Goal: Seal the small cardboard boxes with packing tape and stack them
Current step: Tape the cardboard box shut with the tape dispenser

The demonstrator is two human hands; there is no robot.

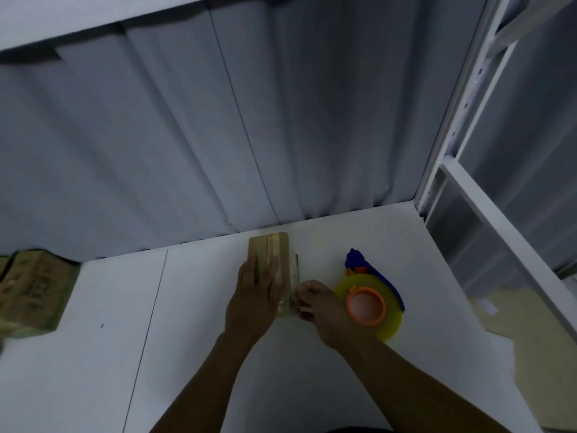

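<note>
A grey curtain (pixel 187 135) is hanging behind the small box (pixel 281 245), and a white surface (pixel 193 323) is carrying that box near its far edge. A white metal rack (pixel 449 170) is standing well to the right of the box. Well to the left of it, more cardboard boxes (pixel 34 292) are sitting in a blurred pile. Just right of the box, a tape roll (pixel 368 304) (yellow, with an orange core and a blue handle) is lying flat. The left hand (pixel 254 295) is pressing on the box's top, its fingers (pixel 271 267) lying straight. The right hand (pixel 321 307) is curling its fingers (pixel 304 289) at the box's near right corner, pinching a clear strip of tape (pixel 285 304).
</note>
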